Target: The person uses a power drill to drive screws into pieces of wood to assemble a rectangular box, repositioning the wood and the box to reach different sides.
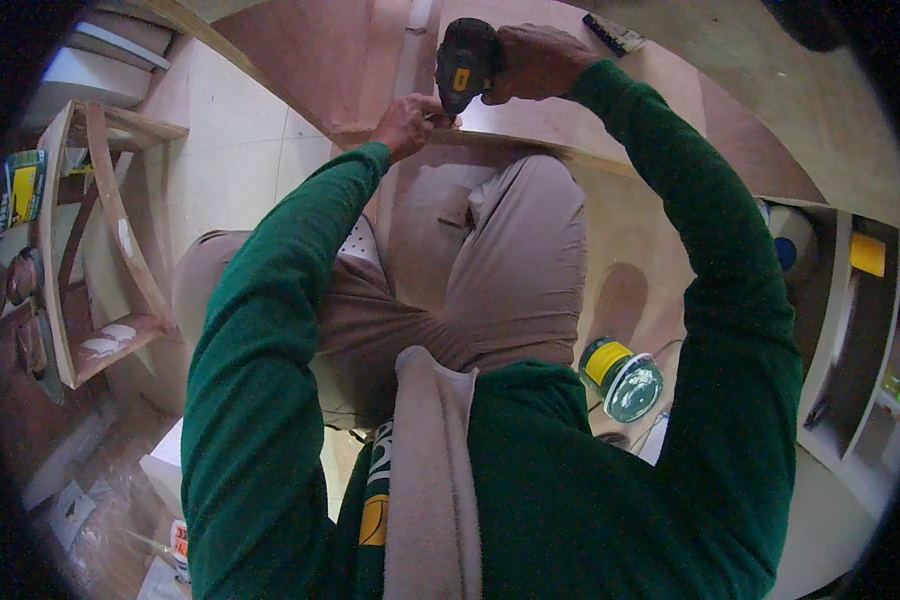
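Observation:
My right hand (536,64) is wrapped round the grip of a dark cordless drill (462,62) with a yellow label. The drill's nose points down at the edge of a wooden board (540,148) in front of my knees. Close beside the drill's tip, my left hand (407,127) rests at that edge with its fingers pinched together. Whatever those fingers hold is too small to make out. Behind the edge stands a reddish wood panel (320,50).
On the board past my right hand lies a small black object (613,35). A wooden frame (120,230) stands at the left. By my right side is a green tub (610,365) with a yellow label. Shelving (830,320) lines the right; clear plastic wrap (105,520) lies at lower left.

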A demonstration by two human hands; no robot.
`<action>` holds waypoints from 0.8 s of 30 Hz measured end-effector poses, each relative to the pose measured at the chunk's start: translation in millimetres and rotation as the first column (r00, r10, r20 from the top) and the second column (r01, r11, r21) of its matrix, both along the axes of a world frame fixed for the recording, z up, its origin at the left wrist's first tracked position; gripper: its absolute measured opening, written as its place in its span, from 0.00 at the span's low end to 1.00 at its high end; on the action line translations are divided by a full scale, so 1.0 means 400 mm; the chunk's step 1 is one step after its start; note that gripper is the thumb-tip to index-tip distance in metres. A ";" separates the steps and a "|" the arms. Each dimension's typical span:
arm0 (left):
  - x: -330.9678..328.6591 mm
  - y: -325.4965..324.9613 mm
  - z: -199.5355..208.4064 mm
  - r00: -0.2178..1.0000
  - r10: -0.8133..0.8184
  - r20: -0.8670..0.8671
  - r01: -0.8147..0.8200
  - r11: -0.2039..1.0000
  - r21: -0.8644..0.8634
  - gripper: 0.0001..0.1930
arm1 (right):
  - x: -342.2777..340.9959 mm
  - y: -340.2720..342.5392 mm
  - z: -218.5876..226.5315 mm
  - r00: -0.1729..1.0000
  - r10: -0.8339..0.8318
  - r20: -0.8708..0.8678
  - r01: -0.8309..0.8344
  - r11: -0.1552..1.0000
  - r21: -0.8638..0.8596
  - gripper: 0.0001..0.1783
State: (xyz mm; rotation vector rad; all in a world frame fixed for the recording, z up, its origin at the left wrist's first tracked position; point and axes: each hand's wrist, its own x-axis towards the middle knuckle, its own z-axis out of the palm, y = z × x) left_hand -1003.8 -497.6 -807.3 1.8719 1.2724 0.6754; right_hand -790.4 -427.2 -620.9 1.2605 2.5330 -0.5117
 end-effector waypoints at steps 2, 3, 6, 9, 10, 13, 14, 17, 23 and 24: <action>-0.001 0.002 0.001 1.000 -0.006 -0.008 0.005 0.999 -0.044 0.11 | 0.003 0.007 -0.004 0.999 -0.016 0.049 0.017 1.000 -0.021 0.24; -0.006 0.003 0.001 1.000 0.001 -0.009 -0.002 0.996 -0.085 0.11 | 0.008 0.008 -0.007 0.999 -0.010 0.043 0.010 1.000 -0.002 0.24; -0.033 -0.001 -0.073 0.981 0.175 -0.081 -0.140 0.936 0.324 0.14 | 0.011 0.010 -0.009 0.999 0.028 0.024 -0.028 1.000 0.010 0.26; -0.079 -0.014 -0.160 0.963 0.180 -0.201 -0.134 0.966 0.222 0.18 | -0.007 0.013 -0.002 1.000 0.030 0.008 -0.029 0.993 -0.113 0.27; -0.090 -0.018 -0.175 0.963 0.124 -0.239 -0.115 0.992 0.051 0.19 | -0.018 0.003 0.025 1.000 -0.004 0.009 0.006 0.983 -0.184 0.27; -0.016 -0.041 -0.149 0.935 0.177 -0.309 -0.114 0.971 0.212 0.15 | 0.001 -0.004 0.051 0.998 -0.060 0.017 0.062 0.960 -0.273 0.27; -0.012 -0.042 -0.143 0.930 0.180 -0.322 -0.111 0.969 0.223 0.14 | 0.001 -0.002 0.048 0.998 -0.055 0.010 0.056 0.957 -0.285 0.27; 0.003 -0.047 -0.120 0.925 0.180 -0.335 -0.095 0.963 0.253 0.11 | 0.033 0.041 -0.024 0.991 0.137 0.004 -0.137 0.990 -0.041 0.27; -0.024 -0.056 -0.152 0.945 0.203 -0.257 -0.116 0.941 0.318 0.09 | 0.025 0.001 0.063 0.912 0.378 -0.159 -0.365 0.925 0.107 0.29; -0.018 -0.055 -0.153 0.947 0.209 -0.244 -0.133 0.946 0.295 0.09 | 0.030 0.006 0.071 0.895 0.400 -0.195 -0.387 0.916 0.102 0.28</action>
